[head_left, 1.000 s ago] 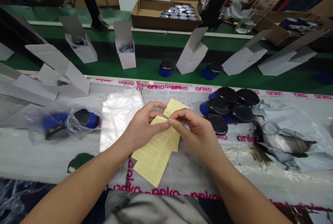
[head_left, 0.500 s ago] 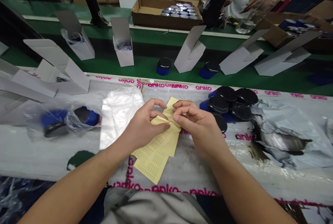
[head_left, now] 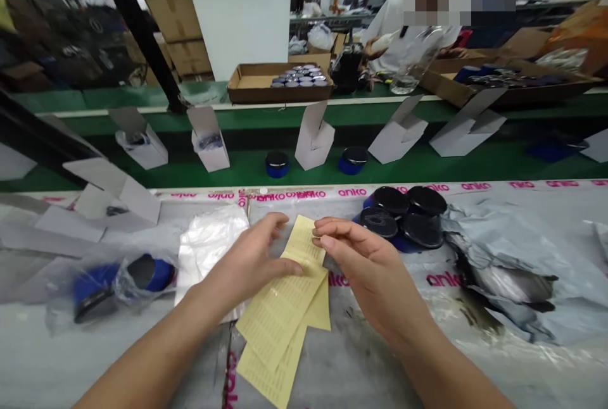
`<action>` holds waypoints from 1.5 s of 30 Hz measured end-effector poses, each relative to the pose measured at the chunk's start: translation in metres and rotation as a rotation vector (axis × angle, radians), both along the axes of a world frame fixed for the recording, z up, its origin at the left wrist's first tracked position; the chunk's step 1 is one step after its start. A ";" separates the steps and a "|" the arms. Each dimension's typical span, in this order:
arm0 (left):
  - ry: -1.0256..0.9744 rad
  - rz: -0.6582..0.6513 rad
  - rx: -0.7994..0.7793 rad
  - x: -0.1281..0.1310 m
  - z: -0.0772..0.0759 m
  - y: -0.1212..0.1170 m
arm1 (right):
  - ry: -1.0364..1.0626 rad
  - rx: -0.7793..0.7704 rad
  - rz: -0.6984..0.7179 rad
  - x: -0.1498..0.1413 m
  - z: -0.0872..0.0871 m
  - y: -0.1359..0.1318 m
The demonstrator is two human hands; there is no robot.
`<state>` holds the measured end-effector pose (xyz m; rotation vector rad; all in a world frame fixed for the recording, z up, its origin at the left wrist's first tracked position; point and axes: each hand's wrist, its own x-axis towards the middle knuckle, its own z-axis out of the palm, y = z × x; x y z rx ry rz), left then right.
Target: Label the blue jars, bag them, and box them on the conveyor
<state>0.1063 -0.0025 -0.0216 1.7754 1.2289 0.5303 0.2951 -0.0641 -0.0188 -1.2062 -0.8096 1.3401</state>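
Yellow sheets of small printed labels [head_left: 280,308] lie overlapping and fanned out on the plastic-covered table in front of me. Over the upper left part of the sheets is my left hand [head_left: 256,263], thumb stretched across the paper and fingers apart. My right hand [head_left: 370,263] hovers at the sheets' upper right edge, with thumb and forefinger pinched together. Something small and pale may be between those fingertips; it is too small to make out. Just beyond the right hand, several blue jars with black lids [head_left: 420,230] stand grouped.
A stack of clear plastic bags [head_left: 209,244] lies left of the sheets, beside bagged blue jars [head_left: 149,271]. Torn grey plastic wrapping [head_left: 517,270] is at right. Open white boxes [head_left: 316,146] stand along the green belt [head_left: 251,171]. Across it, a person [head_left: 403,42] handles something.
The top yellow sheet, bent up between both hands before, now lies flatter. My left fingers have spread, and the right pinch has come away from the sheet. The view has tilted up.
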 end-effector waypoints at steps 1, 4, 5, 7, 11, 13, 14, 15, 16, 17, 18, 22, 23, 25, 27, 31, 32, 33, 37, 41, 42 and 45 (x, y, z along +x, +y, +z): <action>0.015 0.052 0.051 -0.001 0.004 0.013 | 0.002 0.006 -0.008 0.001 0.001 0.000; 0.001 0.303 0.242 0.010 0.008 0.065 | 0.005 0.045 -0.023 0.003 0.002 -0.002; -0.014 0.382 0.269 0.017 0.005 0.083 | -0.001 0.066 -0.025 0.003 0.003 -0.002; -0.085 0.483 0.217 0.034 -0.005 0.117 | -0.009 0.105 -0.033 0.004 0.003 -0.002; -0.196 0.564 0.113 0.055 -0.020 0.154 | -0.035 0.175 -0.051 0.004 0.003 -0.003; -0.229 0.529 0.111 0.055 -0.014 0.150 | -0.060 0.208 -0.052 0.004 0.004 -0.004; -0.265 0.493 0.103 0.053 -0.008 0.142 | -0.068 0.220 -0.052 0.004 0.006 -0.004; -0.316 0.442 0.080 0.049 0.001 0.131 | -0.072 0.231 -0.054 0.005 0.007 -0.005; -0.371 0.380 0.051 0.045 0.010 0.118 | -0.071 0.241 -0.058 0.005 0.008 -0.005; -0.466 0.301 -0.016 0.041 0.020 0.104 | -0.066 0.249 -0.063 0.006 0.009 -0.006; -0.534 0.230 -0.082 0.037 0.029 0.090 | -0.063 0.260 -0.068 0.007 0.010 -0.006; -0.604 0.126 -0.190 0.024 0.045 0.046 | -0.064 0.303 -0.083 0.008 0.010 -0.007; -0.600 0.141 -0.183 0.023 0.042 0.039 | -0.062 0.308 -0.084 0.007 0.010 -0.008; -0.598 0.201 -0.120 0.024 0.031 0.025 | -0.051 0.296 -0.075 0.003 0.008 -0.008; -0.597 0.270 -0.017 0.029 0.015 0.010 | -0.017 0.269 -0.053 -0.003 0.006 -0.009; -0.475 0.318 0.163 0.034 -0.006 -0.021 | 0.100 0.194 0.006 -0.016 0.004 -0.008; -0.430 0.283 0.181 0.033 -0.008 -0.027 | 0.126 0.180 0.018 -0.017 0.004 -0.008; -0.398 0.234 0.187 0.030 -0.008 -0.030 | 0.147 0.171 0.027 -0.018 0.004 -0.006; -0.436 0.116 0.181 0.017 -0.011 -0.027 | 0.143 0.191 0.054 -0.016 0.006 -0.001; -0.422 0.307 0.407 0.012 -0.021 -0.016 | -0.023 0.232 -0.054 -0.013 0.007 -0.001; -0.415 0.343 0.459 0.013 -0.023 -0.016 | -0.065 0.227 -0.064 -0.014 0.007 -0.002; -0.401 0.357 0.500 0.016 -0.024 -0.020 | -0.127 0.175 -0.015 -0.018 0.009 -0.003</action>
